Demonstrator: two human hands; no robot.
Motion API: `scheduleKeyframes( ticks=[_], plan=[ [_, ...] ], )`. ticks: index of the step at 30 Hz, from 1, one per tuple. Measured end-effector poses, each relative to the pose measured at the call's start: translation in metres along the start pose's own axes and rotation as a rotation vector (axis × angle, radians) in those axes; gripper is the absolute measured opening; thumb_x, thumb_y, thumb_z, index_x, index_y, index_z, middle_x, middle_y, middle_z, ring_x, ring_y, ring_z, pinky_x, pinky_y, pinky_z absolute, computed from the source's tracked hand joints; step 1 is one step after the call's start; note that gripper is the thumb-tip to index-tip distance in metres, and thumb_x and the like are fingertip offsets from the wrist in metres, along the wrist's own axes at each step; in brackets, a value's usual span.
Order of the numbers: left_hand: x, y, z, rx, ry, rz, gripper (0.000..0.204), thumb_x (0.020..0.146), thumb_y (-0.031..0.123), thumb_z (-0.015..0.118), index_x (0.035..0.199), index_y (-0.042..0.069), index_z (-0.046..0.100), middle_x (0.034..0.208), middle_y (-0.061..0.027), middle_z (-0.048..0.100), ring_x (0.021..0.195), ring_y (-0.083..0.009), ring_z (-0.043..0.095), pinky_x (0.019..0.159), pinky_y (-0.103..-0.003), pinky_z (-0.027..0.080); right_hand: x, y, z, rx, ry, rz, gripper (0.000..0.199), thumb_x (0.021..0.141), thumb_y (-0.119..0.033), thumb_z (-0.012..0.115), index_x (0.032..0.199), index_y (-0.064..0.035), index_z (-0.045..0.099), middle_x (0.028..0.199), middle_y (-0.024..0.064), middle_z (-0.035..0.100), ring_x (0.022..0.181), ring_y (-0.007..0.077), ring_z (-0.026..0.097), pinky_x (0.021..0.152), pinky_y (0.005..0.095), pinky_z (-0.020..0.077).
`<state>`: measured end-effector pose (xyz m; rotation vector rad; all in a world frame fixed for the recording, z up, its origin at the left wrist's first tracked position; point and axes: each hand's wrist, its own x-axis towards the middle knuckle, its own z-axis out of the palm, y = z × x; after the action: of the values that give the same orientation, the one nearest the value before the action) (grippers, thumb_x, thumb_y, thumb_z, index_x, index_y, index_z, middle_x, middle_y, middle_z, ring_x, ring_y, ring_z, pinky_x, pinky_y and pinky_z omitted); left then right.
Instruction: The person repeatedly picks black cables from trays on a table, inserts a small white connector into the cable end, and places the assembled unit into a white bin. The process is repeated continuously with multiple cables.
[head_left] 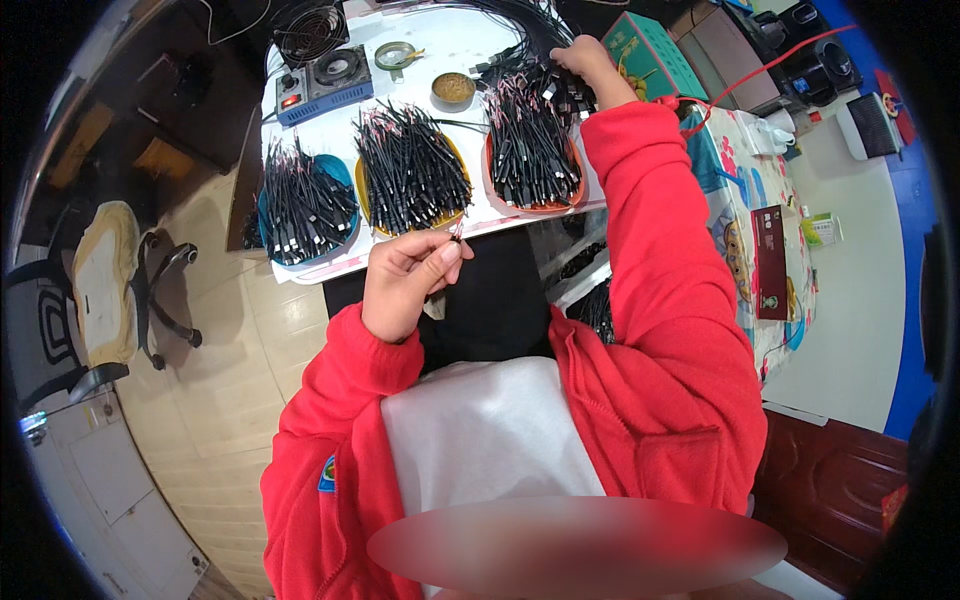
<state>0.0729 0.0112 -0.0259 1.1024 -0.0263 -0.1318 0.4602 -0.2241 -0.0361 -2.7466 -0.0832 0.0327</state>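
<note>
My left hand [412, 275] is raised just in front of the table edge, thumb and fingers pinched on a thin black cable [458, 232] whose pinkish wire ends point up. My right hand [592, 66] stretches to the far right, fingers curled at a heap of black cables [545, 75]. What those fingers hold is too small to make out. Between the hands stand a yellow basket [463, 165] and an orange-red basket [579, 190], and a blue basket [347, 172] stands farther left. All three are packed with short black cables with metal plugs.
Behind the baskets are a blue-grey heating device [328, 88] with a red switch, a black fan [310, 35], a round tin [453, 88] and a glass dish [397, 54]. A green box [655, 58] borders the right hand. An office chair [105, 285] stands left.
</note>
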Motion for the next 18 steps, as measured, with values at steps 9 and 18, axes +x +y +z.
scheduleKeyframes(
  ticks=[9, 18],
  plan=[
    [-0.003, 0.013, 0.009, -0.239, 0.03, 0.048, 0.017, 0.096, 0.011, 0.051, 0.097, -0.003, 0.061, 0.082, -0.0075, 0.059, 0.067, -0.0101, 0.05, 0.054, -0.02, 0.038, -0.107, -0.022, -0.119, 1.504, -0.368, -0.213, 0.013, 0.087, -0.015, 0.056, 0.078, -0.0081, 0.051, 0.066, -0.0013, 0.046, 0.053, 0.0043, 0.038, 0.041, 0.0171, 0.027],
    [0.02, 0.049, 0.021, -0.315, 0.029, 0.283, 0.018, 0.098, 0.009, 0.044, 0.103, -0.005, 0.055, 0.129, -0.0165, 0.052, 0.108, -0.0283, 0.06, 0.086, -0.035, 0.054, -0.372, -0.084, 0.016, 0.426, 0.151, -0.959, 0.014, 0.066, -0.006, 0.063, 0.073, -0.0028, 0.051, 0.067, 0.0118, 0.049, 0.058, 0.0266, 0.052, 0.052, 0.0352, 0.0422]
  ],
)
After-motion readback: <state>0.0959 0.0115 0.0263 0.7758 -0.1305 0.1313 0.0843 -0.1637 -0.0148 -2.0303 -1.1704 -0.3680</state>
